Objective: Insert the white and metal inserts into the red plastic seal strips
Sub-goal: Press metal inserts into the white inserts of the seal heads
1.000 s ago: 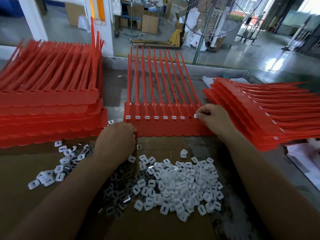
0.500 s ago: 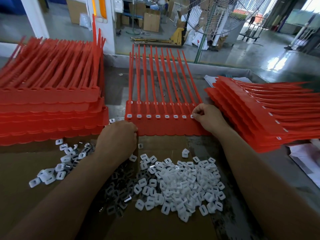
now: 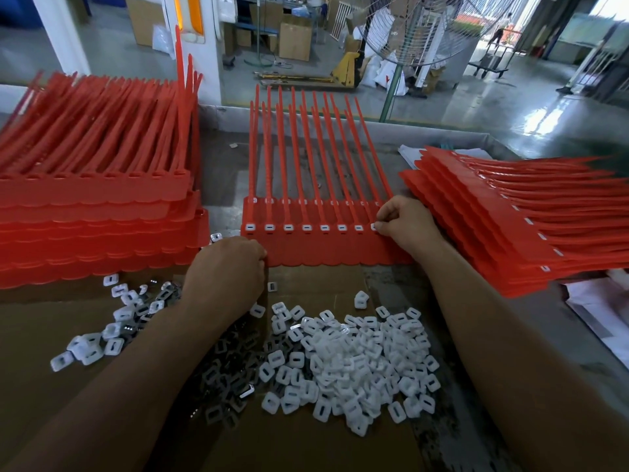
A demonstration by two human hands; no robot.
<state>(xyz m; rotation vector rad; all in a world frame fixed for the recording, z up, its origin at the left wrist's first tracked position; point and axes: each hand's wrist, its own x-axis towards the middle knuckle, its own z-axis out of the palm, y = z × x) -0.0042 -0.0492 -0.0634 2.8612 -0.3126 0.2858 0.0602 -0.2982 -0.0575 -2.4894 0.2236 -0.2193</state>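
right hand (image 3: 405,226) sits on the right end of the middle red seal strip sheet (image 3: 323,253), fingers curled, thumb and fingertips pinched down on a white insert (image 3: 374,227) at the last visible socket of the sheet's head row. to the left of that insert, along the same row, more seated inserts (image 3: 306,227) show as white squares with dark slots, one at the foot of each red tail. left hand (image 3: 226,267) is at the sheet's near left corner, knuckles up and fingers curled under, its fingertips against the sheet's scalloped near edge; whether it holds anything cannot be told. just nearer than the sheet, between the two forearms, lies the loose pile of white inserts (image 3: 357,362), and beside it, under the left forearm, the darker metal inserts (image 3: 224,379), both on brown cardboard (image 3: 306,444). a few scattered white pieces (image 3: 115,321) lie nearer than the sheet and off to its left. left of the sheet stands a tall stack of red strips (image 3: 95,226); right of it a fanned stack (image 3: 493,233), some of its sockets showing white. beyond the sheet, past the bench edge, stands a large wire-guard fan (image 3: 425,28).
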